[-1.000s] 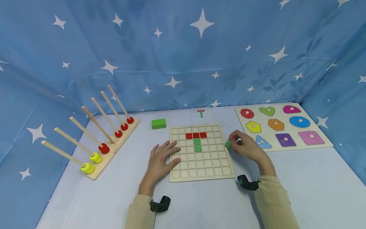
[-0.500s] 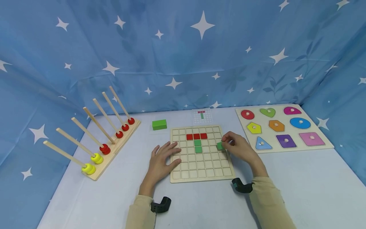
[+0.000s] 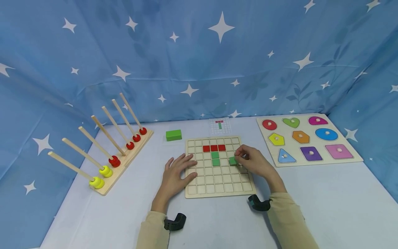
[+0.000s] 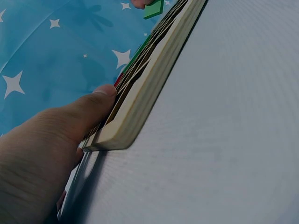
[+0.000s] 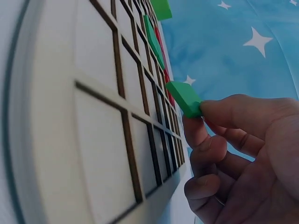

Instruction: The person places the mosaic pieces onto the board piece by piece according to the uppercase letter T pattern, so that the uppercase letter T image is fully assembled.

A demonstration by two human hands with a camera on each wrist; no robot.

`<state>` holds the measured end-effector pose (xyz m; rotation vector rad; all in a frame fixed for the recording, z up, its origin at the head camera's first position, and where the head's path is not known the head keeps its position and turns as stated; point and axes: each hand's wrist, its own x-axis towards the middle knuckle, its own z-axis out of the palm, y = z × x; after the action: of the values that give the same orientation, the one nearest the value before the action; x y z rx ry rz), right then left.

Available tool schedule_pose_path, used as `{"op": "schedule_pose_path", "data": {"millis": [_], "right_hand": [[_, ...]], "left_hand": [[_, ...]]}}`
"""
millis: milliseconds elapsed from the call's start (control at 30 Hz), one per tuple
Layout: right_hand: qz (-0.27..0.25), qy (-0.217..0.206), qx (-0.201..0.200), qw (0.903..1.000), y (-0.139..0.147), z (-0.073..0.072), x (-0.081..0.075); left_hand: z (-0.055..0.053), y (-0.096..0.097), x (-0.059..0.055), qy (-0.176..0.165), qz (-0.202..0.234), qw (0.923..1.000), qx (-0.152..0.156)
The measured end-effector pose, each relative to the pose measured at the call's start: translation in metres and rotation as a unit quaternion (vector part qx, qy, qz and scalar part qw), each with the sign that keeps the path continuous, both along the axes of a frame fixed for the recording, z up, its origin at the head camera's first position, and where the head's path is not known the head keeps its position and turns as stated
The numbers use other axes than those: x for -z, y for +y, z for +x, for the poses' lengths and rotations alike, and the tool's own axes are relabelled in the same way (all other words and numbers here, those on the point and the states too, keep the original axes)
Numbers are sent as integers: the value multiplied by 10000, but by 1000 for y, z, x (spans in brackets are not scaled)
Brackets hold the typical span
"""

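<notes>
My right hand (image 3: 255, 162) pinches a green square tile (image 5: 186, 99) between thumb and fingertips. In the head view it hovers over the right part of a wooden grid board (image 3: 209, 189). The left hand (image 3: 174, 180) rests on the board's left edge with fingers spread, its thumb (image 4: 100, 100) lying on the rim in the left wrist view. Three red tiles (image 3: 214, 148) form a row near the top of the grid. Below the middle one, two green tiles (image 3: 215, 158) sit in a column. Behind the board lies a pattern card (image 3: 220, 126) printed with a red and green T.
A green block (image 3: 173, 135) stands behind the board to the left. Farther left is a wooden peg stand (image 3: 122, 162) with red and yellow beads on upright rods. At right lies a shape puzzle board (image 3: 292, 159) with knobbed pieces. A starry blue curtain (image 3: 199, 58) hangs behind.
My right hand has moved left with the green tile, from beside the board's right edge to over its right columns. The left hand has stayed in place.
</notes>
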<state>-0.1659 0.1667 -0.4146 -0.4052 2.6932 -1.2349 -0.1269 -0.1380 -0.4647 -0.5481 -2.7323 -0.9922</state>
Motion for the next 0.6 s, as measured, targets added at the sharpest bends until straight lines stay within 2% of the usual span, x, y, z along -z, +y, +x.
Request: {"op": "schedule_pose_path", "data": {"millis": [600], "right_hand": [[-60, -80, -371, 9993, -25, 6, 0]], "left_hand": [[1, 1, -3, 49, 90, 9999, 12]]}}
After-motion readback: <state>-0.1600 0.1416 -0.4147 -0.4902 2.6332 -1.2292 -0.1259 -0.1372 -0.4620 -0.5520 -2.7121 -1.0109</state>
